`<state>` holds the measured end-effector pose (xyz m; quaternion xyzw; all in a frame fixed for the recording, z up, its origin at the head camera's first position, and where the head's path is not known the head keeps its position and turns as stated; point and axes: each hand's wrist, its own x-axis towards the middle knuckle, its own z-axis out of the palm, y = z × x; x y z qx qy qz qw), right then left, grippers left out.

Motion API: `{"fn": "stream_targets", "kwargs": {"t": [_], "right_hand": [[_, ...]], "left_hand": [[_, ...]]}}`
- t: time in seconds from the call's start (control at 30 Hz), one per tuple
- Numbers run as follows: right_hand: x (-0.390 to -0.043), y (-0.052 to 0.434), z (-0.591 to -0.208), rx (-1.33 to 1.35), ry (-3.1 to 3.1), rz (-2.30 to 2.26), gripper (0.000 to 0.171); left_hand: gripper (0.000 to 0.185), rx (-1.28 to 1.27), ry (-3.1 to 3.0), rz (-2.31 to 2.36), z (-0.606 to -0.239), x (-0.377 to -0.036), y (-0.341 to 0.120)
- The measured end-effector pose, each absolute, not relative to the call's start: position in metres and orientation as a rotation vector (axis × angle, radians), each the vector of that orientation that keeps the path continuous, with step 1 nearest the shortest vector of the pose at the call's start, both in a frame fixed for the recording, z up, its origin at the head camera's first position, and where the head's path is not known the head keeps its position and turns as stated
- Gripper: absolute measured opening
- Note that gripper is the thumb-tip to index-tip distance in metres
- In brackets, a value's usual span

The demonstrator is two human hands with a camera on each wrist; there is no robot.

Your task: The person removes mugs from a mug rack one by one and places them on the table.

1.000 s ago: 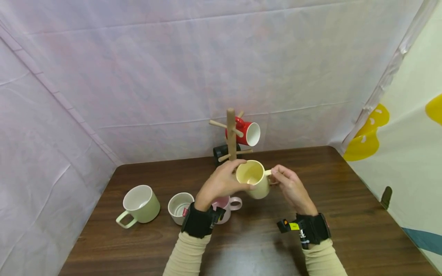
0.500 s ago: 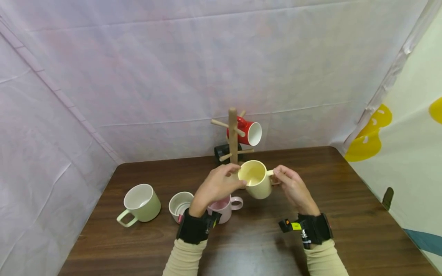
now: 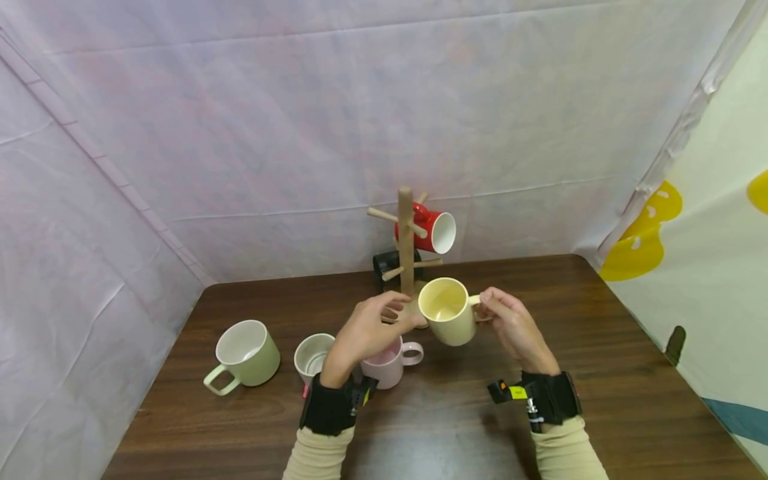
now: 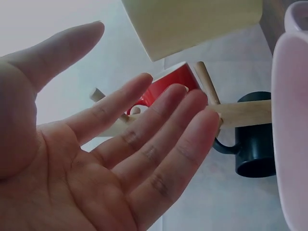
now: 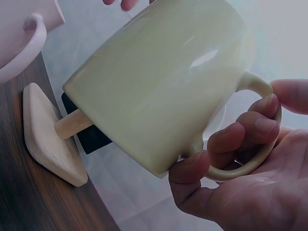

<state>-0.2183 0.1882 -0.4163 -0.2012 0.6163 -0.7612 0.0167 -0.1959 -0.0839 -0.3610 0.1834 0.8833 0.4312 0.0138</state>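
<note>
Step in hand: I am carrying the yellow mug point(image 3: 447, 319) up toward the wooden mug tree point(image 3: 406, 248), as I judge it — the handover between my hands is finishing.
Right hand: my right hand point(image 3: 510, 327) is holding the mug by its handle, fingers point(image 5: 243, 132) curled through the loop, thumb above it.
Left hand: my left hand point(image 3: 366, 330) is hovering just left of the mug, fingers point(image 4: 159, 130) straight and lying close together, thumb spread apart, holding nothing.
Where the mug is: it is hanging in the air in front of the tree's lower pegs, tilted, mouth facing me, above the dark table point(image 3: 600, 373).
Already hanging: a red mug point(image 3: 433, 231) high on the right, a black mug point(image 3: 387, 262) low behind the post.
Waiting: a pink mug point(image 3: 390, 363) under my left hand, a white cup point(image 3: 312, 357) beside it, a green mug point(image 3: 243, 352) further left.
Next move, as I judge it: I should be turning the handle toward a bare peg and threading the loop over its tip — the free left-side peg looks the likeliest.
Against the earlier frames: my left hand was cupping the mug's side a second ago and is now letting go; the mug is sitting slightly further right and nearer the post.
</note>
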Motion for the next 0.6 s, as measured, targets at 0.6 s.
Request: {"fn": "stream_targets", "kwargs": {"t": [0.6], "right_hand": [[-0.22,0.19,-0.418,-0.487,1.949,-2.377,0.028]], "left_hand": [[0.034,0.586,2.73,1.419,-0.374,-0.192,-0.094]]}}
